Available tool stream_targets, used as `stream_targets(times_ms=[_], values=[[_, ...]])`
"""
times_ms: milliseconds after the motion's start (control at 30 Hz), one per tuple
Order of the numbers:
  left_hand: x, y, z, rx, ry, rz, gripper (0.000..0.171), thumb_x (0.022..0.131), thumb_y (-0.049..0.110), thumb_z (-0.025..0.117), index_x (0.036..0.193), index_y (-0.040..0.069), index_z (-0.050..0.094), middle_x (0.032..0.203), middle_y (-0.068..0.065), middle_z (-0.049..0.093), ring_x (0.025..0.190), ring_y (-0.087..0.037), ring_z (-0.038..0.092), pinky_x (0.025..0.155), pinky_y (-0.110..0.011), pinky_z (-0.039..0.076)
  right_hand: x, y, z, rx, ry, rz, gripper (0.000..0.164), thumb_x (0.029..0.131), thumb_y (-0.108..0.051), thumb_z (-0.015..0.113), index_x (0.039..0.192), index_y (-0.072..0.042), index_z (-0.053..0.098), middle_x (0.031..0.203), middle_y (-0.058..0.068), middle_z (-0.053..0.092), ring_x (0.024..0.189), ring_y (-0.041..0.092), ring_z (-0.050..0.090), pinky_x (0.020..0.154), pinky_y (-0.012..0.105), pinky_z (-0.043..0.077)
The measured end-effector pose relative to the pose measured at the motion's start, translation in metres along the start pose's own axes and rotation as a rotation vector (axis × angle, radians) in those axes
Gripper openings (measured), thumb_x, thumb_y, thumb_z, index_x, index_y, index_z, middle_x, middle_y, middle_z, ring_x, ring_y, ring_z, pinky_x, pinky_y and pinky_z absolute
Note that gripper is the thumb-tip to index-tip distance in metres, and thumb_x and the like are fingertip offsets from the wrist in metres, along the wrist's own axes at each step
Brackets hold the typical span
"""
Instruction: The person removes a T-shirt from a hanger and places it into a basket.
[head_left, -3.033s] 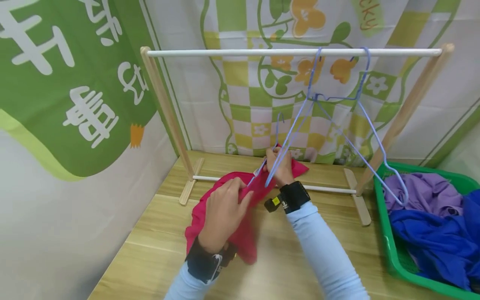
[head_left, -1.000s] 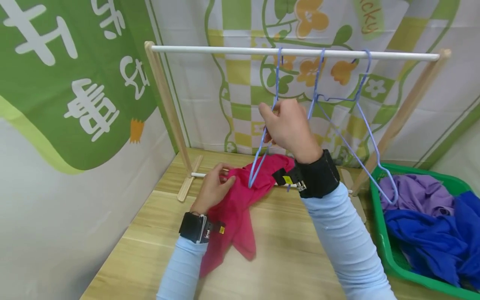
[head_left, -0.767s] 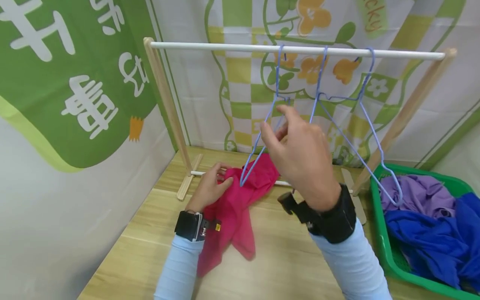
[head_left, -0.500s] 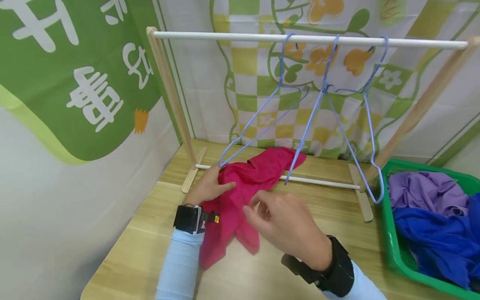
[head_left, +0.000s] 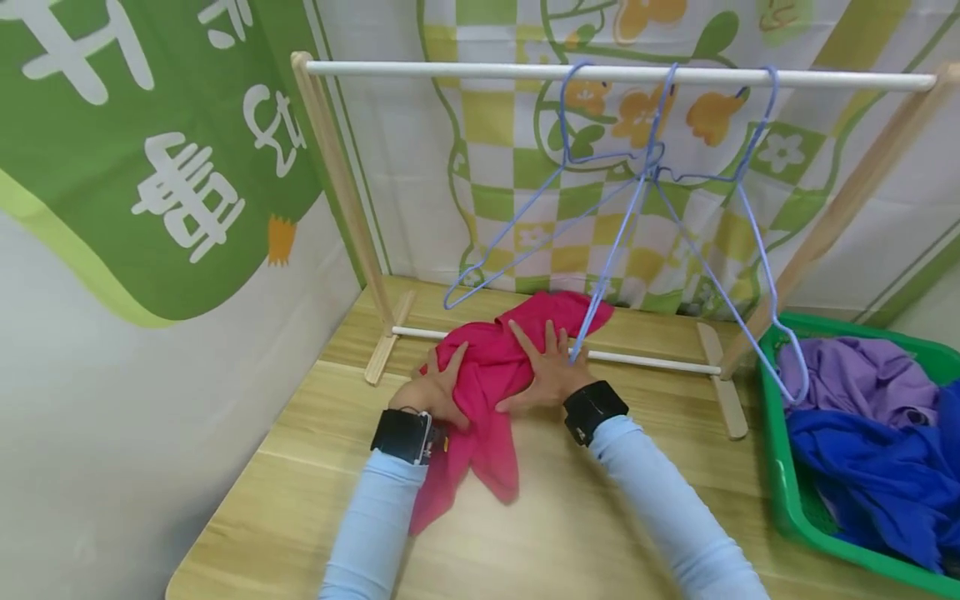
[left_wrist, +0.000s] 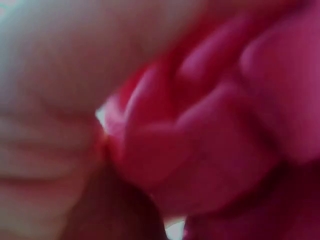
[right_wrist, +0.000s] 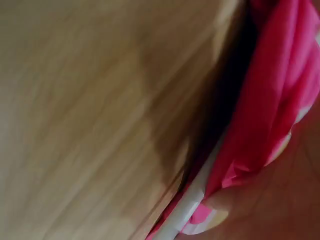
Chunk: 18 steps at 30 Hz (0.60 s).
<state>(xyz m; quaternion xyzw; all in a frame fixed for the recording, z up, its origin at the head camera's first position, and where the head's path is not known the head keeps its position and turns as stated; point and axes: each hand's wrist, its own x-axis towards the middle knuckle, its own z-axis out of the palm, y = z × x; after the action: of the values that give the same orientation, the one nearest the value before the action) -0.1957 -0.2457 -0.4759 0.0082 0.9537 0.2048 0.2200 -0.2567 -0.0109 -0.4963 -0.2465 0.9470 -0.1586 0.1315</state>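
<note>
A crumpled pinkish-red piece of clothing (head_left: pixel 487 358) lies on the wooden table, partly over the rack's bottom bar. My left hand (head_left: pixel 431 396) rests on its left side, fingers spread. From the right, my right hand (head_left: pixel 551 375) touches the cloth with its fingers fanned out. Close up in the left wrist view are folds of the red cloth (left_wrist: pixel 165 150) beside blurred skin. In the right wrist view, the red cloth (right_wrist: pixel 275 100) runs along the right, next to bare wood. A blue wire hanger (head_left: pixel 517 221) dangles from the rod above the left part of the cloth.
The rack's white top rod (head_left: pixel 480 72) spans wooden posts. Two more blue hangers hang there, the middle hanger (head_left: pixel 617 242) reaching down in front of my right hand and the right hanger (head_left: pixel 761 250) beside the basket. A green basket (head_left: pixel 783 492) holds purple and blue clothes.
The red clothing came off its hanger, which my right hand hung on the rod and let go. That hand then came down to the cloth; the hanger swung right, towards the middle one.
</note>
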Motion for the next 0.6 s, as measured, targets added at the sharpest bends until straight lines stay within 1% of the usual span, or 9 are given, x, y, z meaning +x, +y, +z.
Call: stream_targets(times_ms=[33,100,233,300,367,433,467,533,600], values=[[0.001,0.001,0.003,-0.003,0.006,0.001,0.135,0.07,0.034,0.092,0.17,0.023,0.001,0.173,-0.032,-0.002,0.154,-0.061,0.018,0.109,-0.065,0.048,0.002,-0.001,0.003,-0.019,-0.011,-0.008,0.138,0.066,-0.085,0.078,0.168,-0.045,-0.006,0.175,0.03,-0.008,0.16,0.059,-0.004,0.117,0.087,0.008],[0.002,0.001,0.007,-0.018,0.03,0.013,0.134,0.069,0.029,0.091,0.17,0.021,0.004,0.172,-0.032,-0.002,0.155,-0.059,0.016,0.109,-0.066,0.048,0.005,-0.005,0.011,-0.072,-0.008,-0.04,0.135,0.065,-0.088,0.075,0.169,-0.043,0.001,0.175,0.03,-0.003,0.161,0.058,-0.001,0.119,0.085,0.008],[0.003,-0.001,0.009,-0.058,0.066,0.064,0.138,0.065,0.021,0.092,0.17,0.022,0.003,0.172,-0.034,0.003,0.155,-0.059,0.016,0.112,-0.067,0.045,0.005,-0.016,0.024,-0.136,0.031,-0.128,0.132,0.065,-0.09,0.073,0.17,-0.031,0.019,0.175,0.031,0.006,0.161,0.056,0.004,0.123,0.079,0.012],[0.004,-0.001,0.009,-0.064,0.066,0.093,0.139,0.064,0.018,0.094,0.17,0.023,0.004,0.172,-0.034,0.004,0.154,-0.062,0.017,0.114,-0.068,0.043,0.002,-0.022,0.028,-0.132,0.039,-0.172,0.132,0.064,-0.088,0.075,0.168,-0.023,0.027,0.174,0.031,0.01,0.161,0.056,0.006,0.125,0.075,0.012],[0.005,0.001,0.01,-0.05,0.048,0.118,0.136,0.065,0.018,0.094,0.17,0.022,0.009,0.173,-0.033,0.006,0.155,-0.062,0.019,0.116,-0.068,0.041,-0.001,-0.028,0.03,-0.121,0.046,-0.205,0.131,0.064,-0.085,0.078,0.165,-0.015,0.032,0.173,0.03,0.016,0.161,0.055,0.009,0.128,0.071,0.014],[0.004,0.003,0.011,-0.03,0.036,0.137,0.129,0.066,0.017,0.095,0.168,0.021,0.017,0.173,-0.031,0.01,0.155,-0.061,0.021,0.117,-0.067,0.041,-0.004,-0.033,0.033,-0.115,0.064,-0.239,0.126,0.065,-0.079,0.08,0.16,-0.008,0.037,0.17,0.029,0.025,0.16,0.053,0.018,0.129,0.066,0.017],[0.005,0.007,0.011,-0.01,0.027,0.149,0.125,0.066,0.017,0.096,0.167,0.019,0.02,0.172,-0.03,0.014,0.154,-0.059,0.024,0.117,-0.065,0.041,-0.006,-0.033,0.034,-0.118,0.077,-0.252,0.122,0.067,-0.076,0.081,0.157,-0.006,0.039,0.166,0.028,0.032,0.157,0.051,0.026,0.13,0.062,0.021],[0.006,0.013,0.013,0.02,0.01,0.173,0.119,0.068,0.016,0.095,0.165,0.015,0.025,0.171,-0.028,0.02,0.155,-0.053,0.028,0.119,-0.062,0.042,-0.01,-0.032,0.036,-0.104,0.103,-0.27,0.113,0.07,-0.067,0.082,0.153,-0.002,0.042,0.157,0.026,0.043,0.149,0.045,0.039,0.128,0.055,0.031],[0.008,0.019,0.015,0.048,-0.002,0.212,0.114,0.07,0.016,0.094,0.163,0.009,0.028,0.168,-0.027,0.028,0.155,-0.047,0.033,0.121,-0.056,0.042,-0.014,-0.03,0.038,-0.102,0.13,-0.293,0.104,0.071,-0.059,0.083,0.148,0.001,0.046,0.144,0.023,0.052,0.138,0.038,0.048,0.123,0.051,0.038]])
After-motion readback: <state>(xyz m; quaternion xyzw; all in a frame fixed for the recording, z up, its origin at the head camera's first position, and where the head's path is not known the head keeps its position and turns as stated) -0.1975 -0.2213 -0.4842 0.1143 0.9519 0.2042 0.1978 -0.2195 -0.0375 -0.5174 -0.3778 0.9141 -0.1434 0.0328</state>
